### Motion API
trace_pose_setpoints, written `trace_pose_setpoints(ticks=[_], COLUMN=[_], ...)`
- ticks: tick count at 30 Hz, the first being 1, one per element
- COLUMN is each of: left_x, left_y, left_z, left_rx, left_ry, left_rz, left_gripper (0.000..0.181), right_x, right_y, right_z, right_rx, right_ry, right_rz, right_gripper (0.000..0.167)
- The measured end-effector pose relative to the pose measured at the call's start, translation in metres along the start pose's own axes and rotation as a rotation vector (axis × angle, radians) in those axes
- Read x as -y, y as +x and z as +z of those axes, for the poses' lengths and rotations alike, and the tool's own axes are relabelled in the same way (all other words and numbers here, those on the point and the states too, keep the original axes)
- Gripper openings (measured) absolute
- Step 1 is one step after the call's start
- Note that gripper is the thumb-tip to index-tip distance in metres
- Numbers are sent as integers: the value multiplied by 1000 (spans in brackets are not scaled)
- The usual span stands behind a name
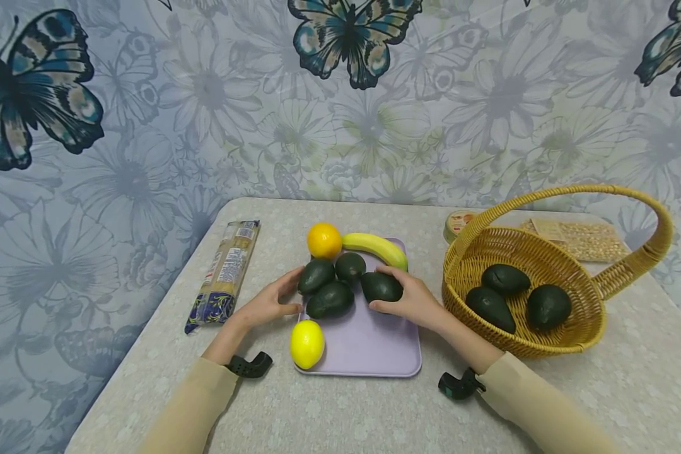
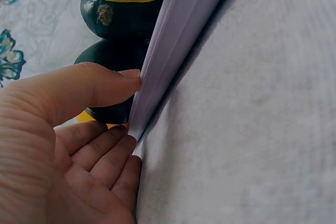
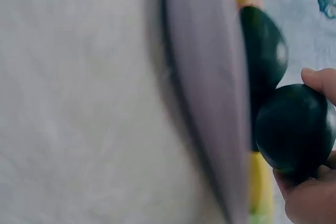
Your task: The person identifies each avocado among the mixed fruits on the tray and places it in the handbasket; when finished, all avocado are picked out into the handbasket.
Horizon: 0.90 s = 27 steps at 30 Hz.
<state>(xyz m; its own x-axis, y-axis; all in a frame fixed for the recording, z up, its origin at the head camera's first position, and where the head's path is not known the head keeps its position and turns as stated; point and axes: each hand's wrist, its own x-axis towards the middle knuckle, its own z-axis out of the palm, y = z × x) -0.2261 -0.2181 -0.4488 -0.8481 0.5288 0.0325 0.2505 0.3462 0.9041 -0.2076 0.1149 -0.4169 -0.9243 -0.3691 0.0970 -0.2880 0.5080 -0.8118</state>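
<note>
My right hand [image 1: 411, 299] grips a dark green avocado [image 1: 381, 287] over the right part of a lilac tray [image 1: 369, 347]; in the right wrist view, thumb and fingers curl round that avocado [image 3: 295, 128]. Three more avocados [image 1: 330, 299] lie clustered at the tray's left. Beside them, at the left rim, is my left hand [image 1: 269, 301], its fingers relaxed; the left wrist view has its thumb and fingertips at the tray's edge [image 2: 176, 35]. A yellow lemon [image 1: 307, 344] sits at the near left corner, an orange [image 1: 325, 240] and a banana [image 1: 377, 247] at the far side.
A wicker basket [image 1: 593, 315] with three avocados [image 1: 548, 307] and a tall handle stands at the right. Behind it are a round tin [image 1: 459, 222] and a bag of grains [image 1: 590, 241]. A long printed package [image 1: 225, 272] lies to the left of the tray.
</note>
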Motion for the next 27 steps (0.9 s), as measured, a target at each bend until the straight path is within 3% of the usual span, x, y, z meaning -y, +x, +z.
trace_pose_setpoints(ticks=[4, 8, 13, 16, 21, 23, 27], left_x=[-15, -34, -39, -36, -12, -2, 3], left_y=[-3, -5, -5, -4, 0, 2, 2], left_z=[1, 1, 0, 0, 0, -1, -2], left_rx=[9, 17, 18, 19, 5, 3, 8], left_ry=[-4, 7, 18, 14, 10, 12, 6], left_rz=[-3, -17, -23, -20, 0, 7, 25], left_gripper=[81, 79, 78, 79, 81, 82, 82], right_x=[17, 36, 46, 46, 40, 36, 22], right_y=[-12, -24, -39, -51, -73, -83, -100], right_z=[-10, -27, -53, -69, -95, -105, -124], right_rx=[39, 84, 127, 137, 126, 108, 33], right_ry=[35, 57, 46, 40, 34, 30, 38], right_rz=[-46, -143, -263, -312, -380, -380, -344], right_gripper=[75, 73, 72, 72, 75, 76, 79])
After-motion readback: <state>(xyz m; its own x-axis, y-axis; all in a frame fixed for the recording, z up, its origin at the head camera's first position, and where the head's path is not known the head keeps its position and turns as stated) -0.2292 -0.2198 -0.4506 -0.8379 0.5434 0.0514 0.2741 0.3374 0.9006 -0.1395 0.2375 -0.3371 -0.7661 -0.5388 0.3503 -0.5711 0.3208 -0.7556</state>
